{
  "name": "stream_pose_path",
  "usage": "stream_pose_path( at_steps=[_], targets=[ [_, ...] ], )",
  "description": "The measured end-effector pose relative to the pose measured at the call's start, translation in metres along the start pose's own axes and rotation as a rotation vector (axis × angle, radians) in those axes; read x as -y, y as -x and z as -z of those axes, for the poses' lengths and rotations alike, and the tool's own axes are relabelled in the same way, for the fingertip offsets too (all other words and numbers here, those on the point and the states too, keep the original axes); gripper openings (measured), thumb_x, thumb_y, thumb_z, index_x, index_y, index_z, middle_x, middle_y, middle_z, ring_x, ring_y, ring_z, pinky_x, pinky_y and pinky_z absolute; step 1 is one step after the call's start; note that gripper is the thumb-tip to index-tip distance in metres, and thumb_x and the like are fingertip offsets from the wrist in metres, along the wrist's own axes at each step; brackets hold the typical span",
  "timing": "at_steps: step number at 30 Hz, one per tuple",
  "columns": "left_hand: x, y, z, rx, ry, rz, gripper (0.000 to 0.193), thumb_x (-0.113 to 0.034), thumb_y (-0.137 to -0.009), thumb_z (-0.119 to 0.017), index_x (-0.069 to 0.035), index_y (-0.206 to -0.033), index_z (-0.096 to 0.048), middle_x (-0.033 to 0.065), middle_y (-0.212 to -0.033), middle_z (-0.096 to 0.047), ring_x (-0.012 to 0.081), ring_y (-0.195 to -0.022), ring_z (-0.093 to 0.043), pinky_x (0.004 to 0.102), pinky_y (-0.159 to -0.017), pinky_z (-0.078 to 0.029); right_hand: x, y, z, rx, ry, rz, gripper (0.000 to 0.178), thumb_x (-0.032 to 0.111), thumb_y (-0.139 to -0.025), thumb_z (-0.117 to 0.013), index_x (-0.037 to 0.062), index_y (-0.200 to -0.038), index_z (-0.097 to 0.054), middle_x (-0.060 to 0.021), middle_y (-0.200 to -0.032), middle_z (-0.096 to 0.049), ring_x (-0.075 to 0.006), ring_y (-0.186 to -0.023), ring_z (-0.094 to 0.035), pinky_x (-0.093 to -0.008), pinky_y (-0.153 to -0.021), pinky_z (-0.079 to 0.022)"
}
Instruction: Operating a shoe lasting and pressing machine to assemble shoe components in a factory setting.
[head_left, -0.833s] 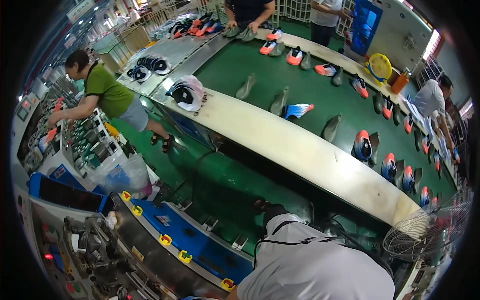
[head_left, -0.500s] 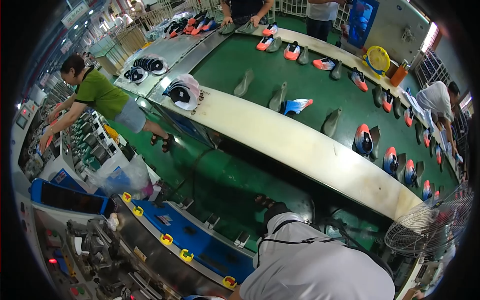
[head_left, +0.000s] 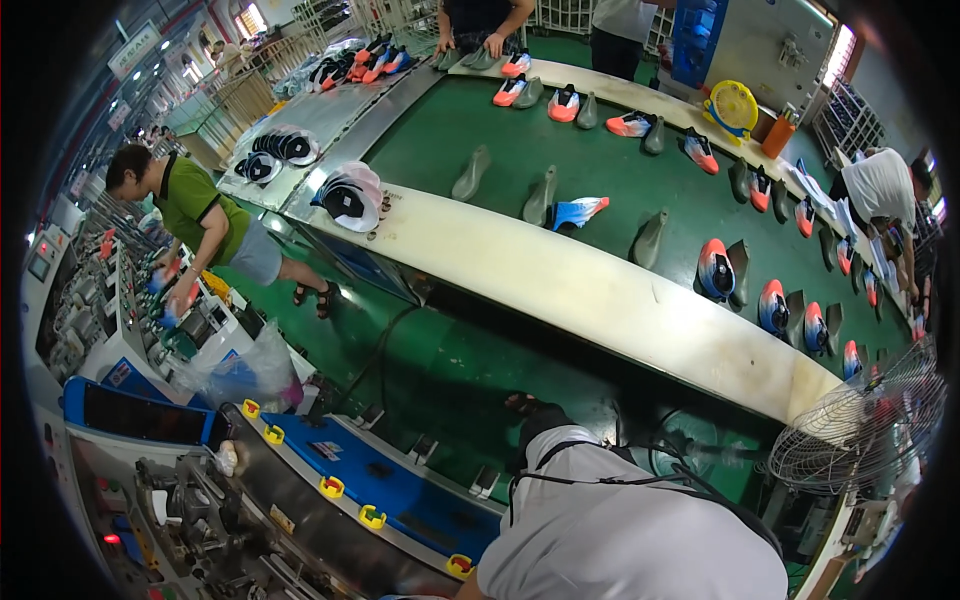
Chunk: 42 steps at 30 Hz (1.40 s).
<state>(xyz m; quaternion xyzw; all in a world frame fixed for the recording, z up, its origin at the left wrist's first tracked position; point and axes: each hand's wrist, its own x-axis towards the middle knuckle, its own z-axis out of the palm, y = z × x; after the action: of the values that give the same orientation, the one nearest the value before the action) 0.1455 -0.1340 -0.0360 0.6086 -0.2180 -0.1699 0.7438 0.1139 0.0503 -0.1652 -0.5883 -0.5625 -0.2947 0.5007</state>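
Note:
Neither of my hands is in view. My grey-shirted body (head_left: 630,525) fills the lower middle, and only a sliver of bare arm (head_left: 468,590) shows at the lower edge. Closest to that arm is a machine with a blue panel (head_left: 400,490) and a row of yellow-and-red buttons (head_left: 372,516). Beyond me runs an oval conveyor with a cream rim (head_left: 560,270) and a green bed. On it stand orange, white and blue shoe uppers (head_left: 716,268) beside grey-green shoe lasts (head_left: 650,240). One blue-and-white upper (head_left: 578,211) lies on its side next to a last.
A person in a green shirt (head_left: 205,210) works at machines on the left. A wire fan (head_left: 860,420) stands at the right, a yellow fan (head_left: 733,108) on the far rim. Stacked black-and-white pieces (head_left: 350,197) sit at the conveyor's left end. Other people stand beyond.
The view has shifted slightly, so the conveyor sits a little further left and up. The person in green has straightened somewhat and drawn their arms back, with a blue-and-orange piece near their hands.

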Motion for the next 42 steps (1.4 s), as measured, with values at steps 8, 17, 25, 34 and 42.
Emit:
stream_pose_path(
  at_steps=[8,17,25,34,42],
  targets=[
    [0.0,-0.005,0.005,0.002,0.038,-0.017,0.044,-0.001,-0.077,-0.061,0.008,-0.12,-0.055,0.0105,-0.101,-0.064,0.0171,-0.085,-0.062,0.0356,-0.083,-0.052,-0.016,0.027,0.046,0.196,-0.147,0.005,0.02,0.029,-0.09,-0.055,0.0097,-0.094,-0.057,-0.0099,-0.093,-0.056,-0.0285,-0.092,-0.056,-0.041,-0.081,-0.046],
    [0.014,-0.074,-0.026,0.019,0.119,-0.071,0.043,0.0,-0.077,-0.061,0.008,-0.119,-0.056,0.0105,-0.102,-0.064,0.0174,-0.086,-0.063,0.0358,-0.083,-0.053,0.058,0.185,0.425,-0.152,0.984,-0.846,0.036,0.005,-0.071,-0.063,0.0067,-0.107,-0.058,-0.0132,-0.102,-0.058,-0.0346,-0.096,-0.057,-0.0442,-0.083,-0.049],
    [0.056,-0.204,-0.096,0.077,0.119,-0.049,0.042,0.001,-0.077,-0.062,0.008,-0.118,-0.056,0.0105,-0.103,-0.064,0.0177,-0.087,-0.063,0.0361,-0.083,-0.053,0.079,0.366,0.689,-0.657,1.988,-1.526,0.032,-0.001,-0.073,-0.059,0.0042,-0.104,-0.058,-0.0158,-0.1,-0.056,-0.0358,-0.098,-0.054,-0.0463,-0.077,-0.048],
    [0.067,-0.319,-0.149,-0.098,-0.02,-0.02,0.041,0.002,-0.077,-0.062,0.008,-0.117,-0.056,0.0106,-0.104,-0.064,0.0181,-0.087,-0.064,0.0363,-0.083,-0.053,0.044,0.347,0.727,-0.69,1.609,-1.525,0.049,0.015,-0.072,-0.076,0.0016,-0.115,-0.056,-0.0169,-0.117,-0.056,-0.0339,-0.103,-0.054,-0.0427,-0.082,-0.047],
    [0.139,-0.406,-0.263,0.313,-0.078,0.257,0.019,0.001,-0.085,-0.058,0.002,-0.104,-0.063,0.0013,-0.099,-0.064,0.0082,-0.086,-0.057,0.0245,-0.08,-0.047,0.005,0.178,0.715,-1.02,0.867,-1.133,0.048,0.013,-0.07,-0.085,0.0126,-0.113,-0.064,-0.0097,-0.11,-0.055,-0.0229,-0.09,-0.061,-0.0313,-0.067,-0.052]
  ],
)
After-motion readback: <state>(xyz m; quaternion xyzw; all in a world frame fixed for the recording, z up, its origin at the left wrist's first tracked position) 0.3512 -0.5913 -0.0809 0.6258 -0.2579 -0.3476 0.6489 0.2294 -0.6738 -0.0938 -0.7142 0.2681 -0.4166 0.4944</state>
